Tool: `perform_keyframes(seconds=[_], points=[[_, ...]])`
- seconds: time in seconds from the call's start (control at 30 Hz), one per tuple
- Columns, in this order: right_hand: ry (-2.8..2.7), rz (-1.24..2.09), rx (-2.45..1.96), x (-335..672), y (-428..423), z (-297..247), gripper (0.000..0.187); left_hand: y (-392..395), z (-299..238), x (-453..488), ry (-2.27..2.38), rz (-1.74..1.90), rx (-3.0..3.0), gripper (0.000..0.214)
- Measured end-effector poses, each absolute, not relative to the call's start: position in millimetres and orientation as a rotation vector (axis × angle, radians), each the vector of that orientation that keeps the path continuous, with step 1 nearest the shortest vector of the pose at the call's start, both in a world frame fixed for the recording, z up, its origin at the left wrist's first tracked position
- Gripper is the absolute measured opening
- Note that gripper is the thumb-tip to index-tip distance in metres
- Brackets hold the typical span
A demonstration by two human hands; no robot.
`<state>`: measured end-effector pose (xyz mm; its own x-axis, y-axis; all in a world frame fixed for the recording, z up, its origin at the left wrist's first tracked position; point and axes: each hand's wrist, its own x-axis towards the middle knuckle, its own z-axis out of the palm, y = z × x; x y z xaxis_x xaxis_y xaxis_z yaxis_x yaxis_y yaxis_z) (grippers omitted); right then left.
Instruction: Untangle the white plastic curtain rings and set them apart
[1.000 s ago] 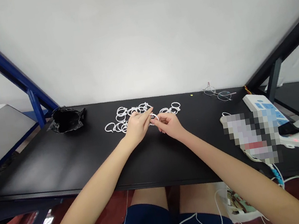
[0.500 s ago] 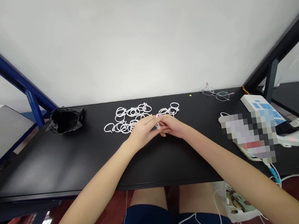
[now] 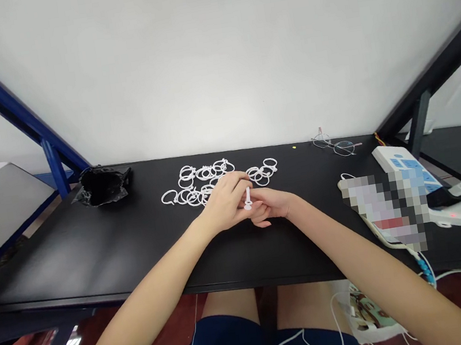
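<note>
While the seated person leans over the black tabletop (image 3: pixel 108 256), both hands meet above its middle, around one white plastic ring (image 3: pixel 248 197). From where I stand, the ring is seen nearly edge-on, raised upright between the hands, with a small round tab at its lower end. The left hand (image 3: pixel 228 201) has thumb and fingers drawn narrow about the piece. The right hand (image 3: pixel 274 203) is curled against the same ring, its fingers bent; part of that grip is hidden behind the left.

Noted on the tabletop: a larger group of loose rings (image 3: pixel 193 197) lies beyond and beside the left hand, many overlapping, the outermost with a visible gap. A smaller group of rings (image 3: pixel 262 172) lies just beyond the right hand.

At the far left corner sits a crumpled black plastic bag (image 3: pixel 123 186), mouth open. To the right, wire-framed eyeglasses (image 3: pixel 332 145) rest near the white wall (image 3: pixel 220 81); nearer the person lie a smartphone (image 3: pixel 377 216), its screen obscured, and a white power strip (image 3: pixel 401 160) with blue sockets.
</note>
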<state>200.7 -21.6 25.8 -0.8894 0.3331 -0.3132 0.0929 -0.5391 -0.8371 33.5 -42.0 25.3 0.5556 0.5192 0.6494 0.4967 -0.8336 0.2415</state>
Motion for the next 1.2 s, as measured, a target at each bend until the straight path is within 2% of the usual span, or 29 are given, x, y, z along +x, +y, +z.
perform_keyframes(seconds=[0.13, 0.3, 0.33, 0.47, 0.57, 0.7, 0.83, 0.93, 1.2], points=[[-1.414, 2.448, -0.594, 196.9, -21.4, 24.7, 0.037, -39.3, 23.5, 30.5, 1.03, 1.121, 2.65, 0.024], [-1.287, 1.864, -0.794, 188.1, -19.3, 26.0, 0.01, -30.1, 19.8, 25.0, 1.407, 1.137, 2.589, 0.027], [-1.251, 1.748, -0.809, 187.6, -18.4, 25.7, 0.009, -29.3, 19.9, 24.8, 1.477, 1.103, 2.582, 0.029], [-1.395, 1.364, -0.856, 189.6, -20.9, 23.2, 0.029, -31.0, 20.2, 26.5, 1.618, 0.834, 2.499, 0.028], [-1.808, 0.969, -0.906, 190.2, -30.8, 20.4, 0.037, -34.4, 18.6, 26.8, 1.431, 0.607, 2.522, 0.012], [-2.071, 0.607, -0.909, 188.6, -39.5, 16.2, 0.045, -36.5, 16.8, 25.9, 1.272, 0.491, 2.559, 0.019], [-2.085, 0.488, -0.868, 189.6, -36.9, 14.2, 0.045, -37.9, 17.5, 28.8, 1.366, 0.514, 2.539, 0.017], [-2.097, 0.48, -0.872, 190.8, -34.0, 12.9, 0.044, -39.4, 17.2, 33.0, 1.394, 0.514, 2.551, 0.025], [-2.062, 0.495, -0.875, 189.4, -33.1, 10.0, 0.046, -40.2, 15.2, 33.8, 1.29, 0.566, 2.497, 0.018]])
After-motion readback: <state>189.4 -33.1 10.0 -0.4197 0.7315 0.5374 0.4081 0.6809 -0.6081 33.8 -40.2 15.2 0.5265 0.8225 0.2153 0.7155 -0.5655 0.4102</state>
